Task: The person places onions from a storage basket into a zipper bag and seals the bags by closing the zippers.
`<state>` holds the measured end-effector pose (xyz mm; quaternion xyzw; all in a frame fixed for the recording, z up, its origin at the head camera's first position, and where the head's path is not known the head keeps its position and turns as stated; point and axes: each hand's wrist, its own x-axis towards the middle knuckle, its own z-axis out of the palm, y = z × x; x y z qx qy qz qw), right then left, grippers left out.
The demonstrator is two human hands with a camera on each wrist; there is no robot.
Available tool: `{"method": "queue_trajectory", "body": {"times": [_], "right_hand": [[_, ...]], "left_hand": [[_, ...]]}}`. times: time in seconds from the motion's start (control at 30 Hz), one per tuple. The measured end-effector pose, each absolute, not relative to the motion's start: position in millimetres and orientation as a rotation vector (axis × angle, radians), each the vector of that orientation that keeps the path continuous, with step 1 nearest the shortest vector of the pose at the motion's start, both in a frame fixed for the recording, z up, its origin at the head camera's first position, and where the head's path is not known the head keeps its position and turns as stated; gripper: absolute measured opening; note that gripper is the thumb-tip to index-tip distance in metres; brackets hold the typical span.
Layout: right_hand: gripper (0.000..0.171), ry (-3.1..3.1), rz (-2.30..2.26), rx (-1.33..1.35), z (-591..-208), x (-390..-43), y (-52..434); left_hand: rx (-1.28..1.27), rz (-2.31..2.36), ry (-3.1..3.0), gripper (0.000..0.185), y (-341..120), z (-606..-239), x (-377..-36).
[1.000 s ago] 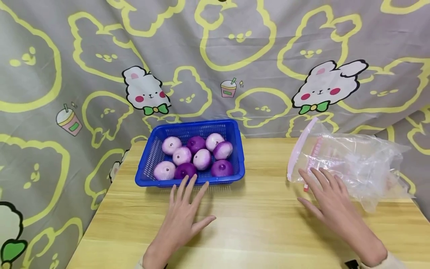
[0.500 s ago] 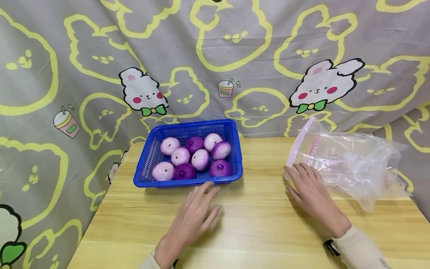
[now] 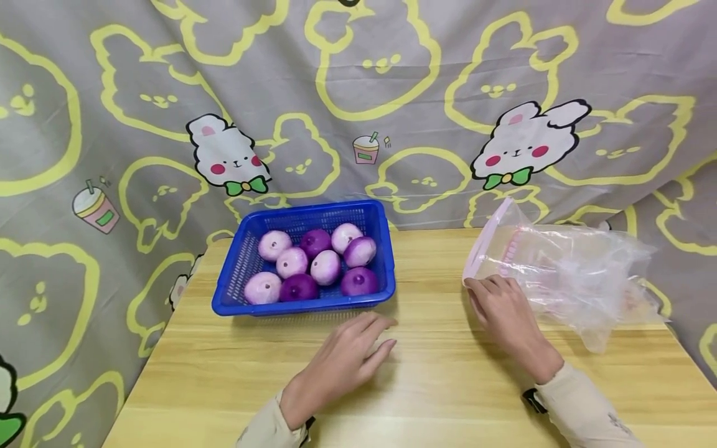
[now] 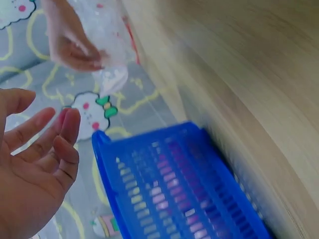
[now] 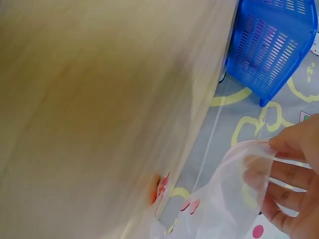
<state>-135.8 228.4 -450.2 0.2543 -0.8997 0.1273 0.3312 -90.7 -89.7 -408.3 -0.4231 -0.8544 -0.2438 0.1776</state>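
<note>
My right hand (image 3: 506, 317) pinches the near corner of a clear zip bag (image 3: 577, 274) at its pink-edged mouth. In the right wrist view, thumb and fingers (image 5: 286, 172) hold the thin film at its rim, some of them seen through the plastic. The bag lies crumpled on its side, its mouth facing left. In front of a blue plastic basket (image 3: 302, 307) hovers my left hand (image 3: 342, 358), fingers loosely bent and holding nothing. Several purple and pale onions (image 3: 325, 267) sit inside the basket. The left wrist view shows that hand's relaxed fingers (image 4: 70, 127) beside the basket.
A wooden table (image 3: 426, 386) bears the basket at the left and the bag at the right. Behind it hangs a grey curtain (image 3: 414, 124) with yellow cartoon outlines, close to the basket's back and the bag's far end.
My right hand has moved left along the bag and taken hold of its mouth's near corner. The left hand has drawn away from the basket's front rim, toward the right.
</note>
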Motion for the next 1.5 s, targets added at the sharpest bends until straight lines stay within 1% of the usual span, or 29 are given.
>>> {"method": "queue_trajectory", "body": {"times": [0.07,0.13,0.2,0.27,0.4,0.53,0.7,0.83,0.93,1.03,1.1,1.2,1.33,1.5], "right_hand": [[0.023,-2.322,0.349,0.677,-448,-136,227],[0.029,-2.280,0.376,0.690,-446,-135,225],[0.035,-2.225,0.400,0.701,-442,-133,222],[0.038,-2.158,0.416,0.703,-437,-130,217],[0.031,-2.012,0.429,0.707,-425,-126,203],[0.026,-1.899,0.457,0.721,-411,-119,187],[0.027,-1.803,0.518,0.768,-398,-98,164],[0.028,-1.734,0.594,0.877,-392,-81,147],[0.024,-1.725,0.728,1.078,-390,-73,142],[0.020,-1.856,0.953,1.230,-389,-66,144],[0.016,-2.025,1.091,1.168,-388,-62,148],[0.011,-2.268,1.153,0.914,-382,-62,155],[0.019,-2.452,1.231,0.637,-362,-70,157],[0.027,-2.603,1.285,0.486,-329,-82,151]], "left_hand": [[-1.211,-0.772,-2.419,0.020,-84,-407,-93],[-1.221,-0.879,-2.398,0.016,-78,-406,-97],[-1.225,-0.969,-2.362,0.015,-72,-405,-102],[-1.222,-1.017,-2.336,0.018,-66,-402,-107],[-1.177,-1.129,-2.382,0.022,-57,-397,-114],[-1.063,-1.409,-2.489,0.029,-47,-392,-118],[-0.917,-1.712,-2.602,0.038,-36,-390,-122],[-0.738,-2.000,-2.665,0.045,-31,-391,-125],[-0.640,-1.995,-2.724,0.034,-30,-392,-126],[-0.661,-1.840,-2.741,0.017,-29,-394,-121],[-0.705,-1.762,-2.704,0.012,-27,-393,-115],[-0.795,-1.790,-2.582,0.011,-24,-388,-104],[-0.944,-1.756,-2.417,0.013,-24,-376,-91],[-1.086,-1.507,-2.256,0.019,-27,-369,-86]]}}
